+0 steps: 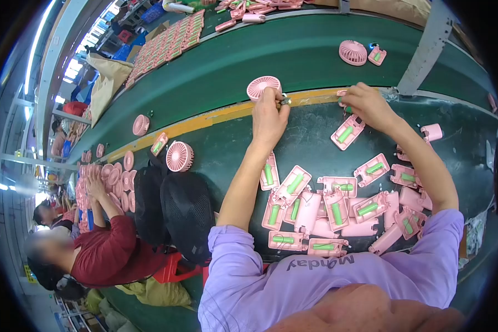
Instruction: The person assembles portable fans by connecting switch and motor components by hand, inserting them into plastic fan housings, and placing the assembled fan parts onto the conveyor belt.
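My left hand (269, 116) is closed at the pink fan head (263, 86) over the yellow belt edge, its fingers overlapping the grille. A small dark and metallic part (284, 100) shows by those fingertips. Further right, my right hand (371, 106) is pinched around a small piece with pink and green showing; the fingers hide most of it. Just below that hand, a pink half casing (347, 133) with a green battery lies tilted on the green work surface. More pink half casings (293, 187) with green batteries are heaped between my forearms.
A green conveyor belt (315, 50) runs beyond the yellow edge (205, 119), carrying another fan head (353, 52). A metal post (426, 52) stands at right. At left are a fan head (180, 156), a black mesh bag (187, 216) and a co-worker in a red top (113, 252).
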Tool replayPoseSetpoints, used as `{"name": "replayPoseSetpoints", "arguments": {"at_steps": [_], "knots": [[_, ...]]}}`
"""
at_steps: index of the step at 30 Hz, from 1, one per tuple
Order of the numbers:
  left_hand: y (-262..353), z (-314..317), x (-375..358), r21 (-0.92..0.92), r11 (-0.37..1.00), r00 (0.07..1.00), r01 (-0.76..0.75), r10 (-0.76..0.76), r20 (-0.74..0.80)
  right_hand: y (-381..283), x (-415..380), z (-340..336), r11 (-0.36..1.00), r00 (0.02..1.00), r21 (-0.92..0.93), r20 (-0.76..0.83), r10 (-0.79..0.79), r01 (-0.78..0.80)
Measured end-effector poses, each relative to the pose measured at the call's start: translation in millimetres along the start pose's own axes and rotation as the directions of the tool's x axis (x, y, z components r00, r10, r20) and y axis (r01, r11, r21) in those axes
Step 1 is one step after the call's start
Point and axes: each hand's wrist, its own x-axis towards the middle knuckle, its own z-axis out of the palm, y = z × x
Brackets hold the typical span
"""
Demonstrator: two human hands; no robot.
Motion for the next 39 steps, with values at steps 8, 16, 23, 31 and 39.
{"name": "replayPoseSetpoints", "arguments": {"at_steps": [8,16,23,31,39], "knots": [[14,2,-2,-0.477,0.827,0.936,0.298,-0.156,0.314,-16,-10,-10,0.755,0.884,0.525,-0.010,0.468,-0.393],[14,9,-3,-0.561,0.776,0.936,0.287,-0.102,0.337,-22,-5,-11,0.857,0.937,0.397,0.018,0.350,-0.328],[35,9,-12,-0.430,0.871,0.942,0.238,-0.101,0.319,-34,-1,-1,0.555,0.844,0.660,0.246,0.477,-0.506],[28,28,-25,-0.262,0.964,0.959,0.038,0.038,0.281,-52,0,12,0.403,0.875,0.815,0.237,0.422,-0.415],[31,33,-28,-0.277,0.960,0.963,0.047,0.030,0.266,-52,-7,15,0.438,0.884,0.802,0.225,0.409,-0.406]]}}
